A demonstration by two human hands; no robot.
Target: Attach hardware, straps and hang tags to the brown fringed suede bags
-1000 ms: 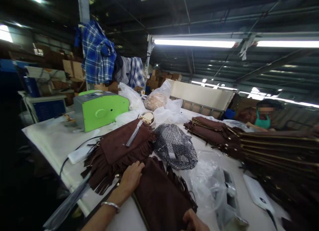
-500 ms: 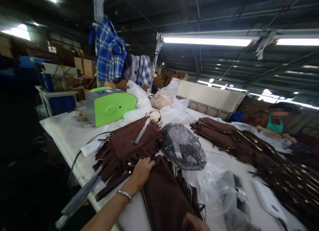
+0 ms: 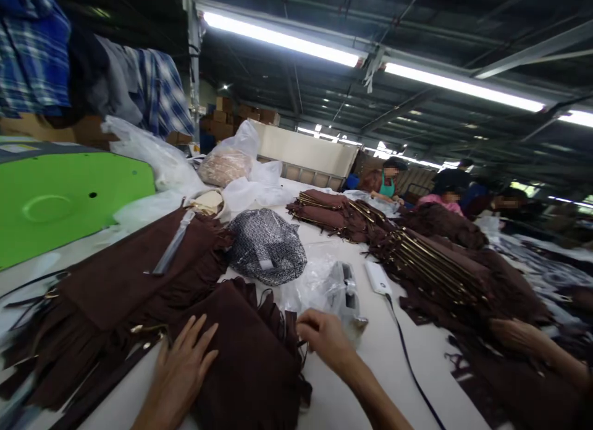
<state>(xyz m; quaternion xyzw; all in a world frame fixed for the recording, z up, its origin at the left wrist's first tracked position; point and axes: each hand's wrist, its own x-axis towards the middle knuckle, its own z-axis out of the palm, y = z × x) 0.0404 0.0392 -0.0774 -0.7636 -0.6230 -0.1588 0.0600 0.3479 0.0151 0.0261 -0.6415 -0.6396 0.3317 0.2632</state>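
Observation:
A dark brown bag piece (image 3: 250,349) with fringed edges lies on the white table in front of me. My left hand (image 3: 185,362) rests flat on its left side, fingers spread. At its right edge my right hand (image 3: 328,340) has its thumb and fingers curled together against the dark fringe; what is pinched there is too small to make out. To the left lies a finished-looking brown fringed handbag (image 3: 125,269) with a plastic-wrapped tassel (image 3: 173,244) on top. Just beyond the bag piece sits a black-and-white speckled bundle (image 3: 266,248) in clear plastic.
A green machine (image 3: 69,201) stands at left. Clear plastic (image 3: 319,275) and a white corded device (image 3: 377,278) lie to the right. Brown bag pieces with gold zips (image 3: 435,269) are heaped farther right, where another person's hand (image 3: 519,337) reaches in. Co-workers sit behind.
My view has swung right. My left hand has gone from gripping the bag piece's top edge to lying flat on it. My right hand has moved up to the piece's right edge.

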